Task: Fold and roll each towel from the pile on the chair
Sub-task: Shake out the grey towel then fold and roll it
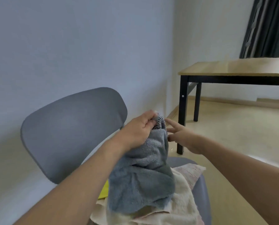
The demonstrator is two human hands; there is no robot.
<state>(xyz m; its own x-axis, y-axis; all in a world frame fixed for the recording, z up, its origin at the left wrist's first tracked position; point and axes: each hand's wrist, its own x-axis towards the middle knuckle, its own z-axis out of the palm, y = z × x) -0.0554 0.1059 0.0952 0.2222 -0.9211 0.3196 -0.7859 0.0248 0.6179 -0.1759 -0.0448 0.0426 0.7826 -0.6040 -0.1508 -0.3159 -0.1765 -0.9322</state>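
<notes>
Grey-blue towel [142, 174], bunched and with a striped edge at its top, is hanging from the left hand [138, 129], whose fingers [149, 121] are pinching that edge above the grey chair [70, 132]. Its lower end is resting on the pile [181, 203] of cream, pink and yellow towels lying on the seat. Beside the striped edge, the right hand [182, 137] is reaching in with fingers spread apart, holding nothing; a wooden-topped bench [233, 69] is standing well behind.
</notes>
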